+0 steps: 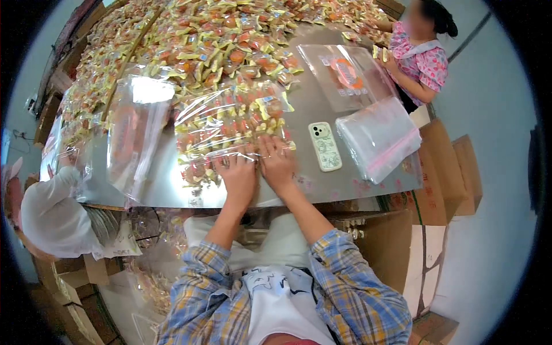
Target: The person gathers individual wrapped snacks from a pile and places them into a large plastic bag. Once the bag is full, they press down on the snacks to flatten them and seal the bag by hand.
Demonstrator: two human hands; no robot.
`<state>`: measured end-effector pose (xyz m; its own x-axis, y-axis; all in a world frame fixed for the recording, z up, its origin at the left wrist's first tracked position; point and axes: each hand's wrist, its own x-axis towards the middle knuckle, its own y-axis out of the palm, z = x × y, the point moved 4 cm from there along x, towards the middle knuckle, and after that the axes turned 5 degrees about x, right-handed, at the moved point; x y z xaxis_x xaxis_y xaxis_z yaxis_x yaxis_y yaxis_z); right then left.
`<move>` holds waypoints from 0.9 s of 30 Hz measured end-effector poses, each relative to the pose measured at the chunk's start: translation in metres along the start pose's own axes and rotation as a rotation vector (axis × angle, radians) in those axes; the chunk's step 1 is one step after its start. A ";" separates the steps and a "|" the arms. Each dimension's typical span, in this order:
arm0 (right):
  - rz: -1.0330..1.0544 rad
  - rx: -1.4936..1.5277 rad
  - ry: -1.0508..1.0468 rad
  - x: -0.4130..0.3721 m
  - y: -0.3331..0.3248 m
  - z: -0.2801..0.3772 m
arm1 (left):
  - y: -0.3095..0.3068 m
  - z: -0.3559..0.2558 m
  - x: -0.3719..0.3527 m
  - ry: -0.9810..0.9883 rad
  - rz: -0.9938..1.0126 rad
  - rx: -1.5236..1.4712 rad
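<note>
In front of me on the metal table lies a clear plastic bag (215, 123) filled with rows of small yellow-and-clear wrapped food packets. My left hand (237, 172) rests on its near edge, fingers stretched out over the plastic. Just beside it, my right hand (277, 164) lies on the bag's lower right part with the fingers extended and slightly apart. Both palms face down. Some packets show through the film under and around the fingertips. Exactly what the packets contain cannot be made out.
A heap of wrapped packets (218, 40) covers the far table. Printed clear bags (132, 141) lie left, another printed bag (348, 75) and a stack of clear bags (379, 141) right, near a phone (325, 146). Co-workers (417, 63) sit at both sides. Cardboard boxes (440, 172) stand right.
</note>
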<state>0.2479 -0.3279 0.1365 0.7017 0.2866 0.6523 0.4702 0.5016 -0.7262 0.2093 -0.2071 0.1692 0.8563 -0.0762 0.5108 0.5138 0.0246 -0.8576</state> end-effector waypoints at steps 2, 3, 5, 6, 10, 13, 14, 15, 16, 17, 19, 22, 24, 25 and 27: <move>0.018 -0.028 -0.010 -0.003 0.003 0.001 | 0.000 -0.002 -0.001 -0.001 0.111 0.036; 0.038 0.012 -0.020 -0.003 0.004 0.000 | 0.000 -0.004 -0.002 -0.005 0.124 0.042; 0.047 0.045 -0.020 -0.001 -0.002 0.001 | 0.003 -0.002 0.000 -0.012 0.146 0.076; 0.051 0.060 -0.013 -0.002 -0.008 0.004 | 0.006 -0.002 -0.002 -0.004 0.166 0.096; 0.066 0.318 -0.055 -0.002 -0.036 0.007 | 0.020 -0.002 -0.010 0.007 0.006 0.048; -0.027 0.386 -0.218 -0.027 -0.054 -0.013 | 0.002 -0.007 -0.001 0.002 -0.036 0.052; -0.039 0.291 -0.108 -0.019 -0.069 -0.016 | 0.005 -0.009 -0.006 0.002 -0.013 0.070; -0.047 0.193 0.006 -0.010 -0.085 -0.018 | -0.003 -0.011 -0.001 -0.011 -0.029 0.024; -0.035 0.185 0.072 -0.009 -0.085 -0.029 | 0.000 -0.016 -0.001 -0.003 -0.010 0.055; -0.023 0.175 0.137 -0.008 -0.085 -0.039 | 0.003 -0.020 0.001 0.007 0.004 0.088; 0.039 0.342 0.162 -0.014 -0.060 -0.068 | 0.012 -0.023 0.003 0.012 0.039 0.095; 0.334 0.442 0.414 -0.016 -0.045 -0.075 | 0.005 -0.027 0.009 -0.023 0.062 0.047; 0.217 0.461 0.410 -0.011 -0.044 -0.069 | 0.008 -0.026 0.009 -0.032 0.108 0.038; 0.191 0.455 0.419 -0.010 -0.042 -0.067 | 0.009 -0.025 0.007 -0.024 0.117 0.019; 0.151 0.442 0.436 -0.007 -0.040 -0.065 | 0.009 -0.022 0.004 -0.003 0.111 0.004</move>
<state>0.2589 -0.4029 0.1471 0.9402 0.0687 0.3337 0.1492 0.7974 -0.5847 0.2159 -0.2291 0.1625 0.9079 -0.0702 0.4132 0.4164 0.0369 -0.9085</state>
